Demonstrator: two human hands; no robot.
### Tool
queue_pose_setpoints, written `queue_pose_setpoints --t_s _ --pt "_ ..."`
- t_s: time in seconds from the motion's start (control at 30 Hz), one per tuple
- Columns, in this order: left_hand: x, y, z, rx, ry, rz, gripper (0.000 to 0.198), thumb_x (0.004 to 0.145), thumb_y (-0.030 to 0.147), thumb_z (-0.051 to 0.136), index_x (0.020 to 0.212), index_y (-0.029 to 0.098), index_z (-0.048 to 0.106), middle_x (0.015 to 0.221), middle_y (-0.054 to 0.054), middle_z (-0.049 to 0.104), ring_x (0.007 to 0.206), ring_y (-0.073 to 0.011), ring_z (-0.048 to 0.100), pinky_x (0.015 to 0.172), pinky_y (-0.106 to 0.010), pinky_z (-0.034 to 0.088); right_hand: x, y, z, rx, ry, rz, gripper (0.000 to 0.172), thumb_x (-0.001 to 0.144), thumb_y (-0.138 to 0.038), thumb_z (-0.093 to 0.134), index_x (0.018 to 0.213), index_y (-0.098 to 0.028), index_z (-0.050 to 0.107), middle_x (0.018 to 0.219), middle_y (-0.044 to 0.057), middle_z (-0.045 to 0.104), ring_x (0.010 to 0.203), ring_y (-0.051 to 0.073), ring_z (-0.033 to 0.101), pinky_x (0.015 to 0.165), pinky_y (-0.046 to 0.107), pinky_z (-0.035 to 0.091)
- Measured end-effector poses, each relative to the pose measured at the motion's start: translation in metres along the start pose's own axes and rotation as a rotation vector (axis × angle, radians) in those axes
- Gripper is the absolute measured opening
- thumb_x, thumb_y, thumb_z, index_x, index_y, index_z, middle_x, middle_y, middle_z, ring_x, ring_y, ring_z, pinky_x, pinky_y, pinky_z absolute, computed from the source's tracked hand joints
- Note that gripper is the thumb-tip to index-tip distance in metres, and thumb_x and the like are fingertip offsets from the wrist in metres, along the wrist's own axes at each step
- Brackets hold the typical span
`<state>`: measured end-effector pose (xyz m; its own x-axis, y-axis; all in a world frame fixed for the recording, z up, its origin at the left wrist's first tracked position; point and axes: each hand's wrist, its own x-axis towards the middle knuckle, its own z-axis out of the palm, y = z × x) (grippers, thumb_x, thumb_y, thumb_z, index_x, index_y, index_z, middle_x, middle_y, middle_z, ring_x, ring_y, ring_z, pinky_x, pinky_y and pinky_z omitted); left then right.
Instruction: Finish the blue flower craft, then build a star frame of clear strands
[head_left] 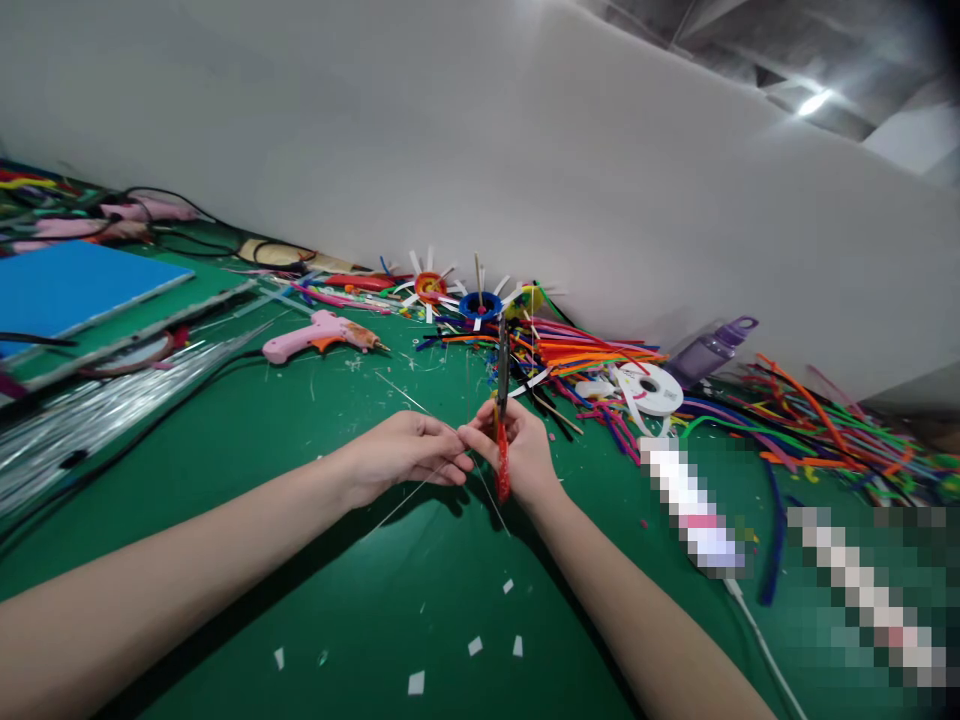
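Near the middle of the table, my two hands meet fingertip to fingertip. My left hand [401, 460] is closed in a pinch on thin, clear-looking wires [403, 506], which stick out on both sides of the fingers. My right hand [534, 455] is closed around a pair of scissors [503, 462] with red handles, the dark blades pointing up and away from me. Its thumb and index finger also press together beside the wires, and a strand hangs below them. The exact crossing point of the strands is hidden by my fingers.
A pink glue gun [319, 336] lies left, near silvery strands [142, 395] and a blue board [82, 290]. Along the wall are colourful pipe cleaners [600, 352], a white ribbon spool [651, 390] and a purple bottle [709, 352]. White scraps [416, 683] lie in front.
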<state>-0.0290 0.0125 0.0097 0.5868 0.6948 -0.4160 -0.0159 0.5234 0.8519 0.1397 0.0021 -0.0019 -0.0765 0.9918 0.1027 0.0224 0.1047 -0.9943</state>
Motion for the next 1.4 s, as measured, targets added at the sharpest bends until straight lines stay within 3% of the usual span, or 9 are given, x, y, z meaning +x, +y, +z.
queue_pose_setpoints --t_s 0.17,1.03,1.27,1.4 --pt "-0.003 0.004 0.005 0.002 0.062 0.003 0.019 0.074 0.029 0.070 0.081 0.012 0.069 0.078 -0.006 0.072 0.068 -0.0118 0.067 0.075 -0.025 0.052 0.000 0.001 0.002 0.036 0.040 0.016 0.035 0.056 -0.027 0.080 0.078 -0.021 0.054 0.068 -0.003 0.064 0.062 0.013 0.062 0.066 0.027 0.052" --pt "-0.001 0.000 0.008 0.161 0.109 0.144 0.021 0.073 0.033 0.071 0.081 0.014 0.068 0.079 -0.007 0.074 0.062 -0.0138 0.067 0.063 -0.025 0.052 0.002 0.003 0.002 0.162 0.088 0.104 0.035 0.055 -0.023 0.081 0.079 -0.020 0.056 0.065 -0.005 0.061 0.060 0.011 0.060 0.065 0.026 0.048" --pt "-0.001 0.000 0.006 0.046 0.112 0.085 0.023 0.072 0.036 0.072 0.080 0.015 0.067 0.081 -0.005 0.072 0.065 -0.0124 0.066 0.070 -0.026 0.052 0.003 -0.005 -0.001 0.168 0.003 0.062 0.032 0.058 -0.029 0.080 0.079 -0.020 0.057 0.079 0.000 0.066 0.069 0.013 0.061 0.072 0.030 0.049" --pt "-0.001 0.001 0.004 -0.054 0.172 0.106 0.025 0.072 0.036 0.072 0.083 0.014 0.065 0.084 -0.004 0.071 0.067 -0.0113 0.066 0.071 -0.025 0.052 0.006 -0.009 -0.007 0.111 0.082 0.028 0.030 0.062 -0.033 0.077 0.079 -0.020 0.055 0.076 -0.001 0.063 0.065 0.012 0.058 0.069 0.029 0.048"
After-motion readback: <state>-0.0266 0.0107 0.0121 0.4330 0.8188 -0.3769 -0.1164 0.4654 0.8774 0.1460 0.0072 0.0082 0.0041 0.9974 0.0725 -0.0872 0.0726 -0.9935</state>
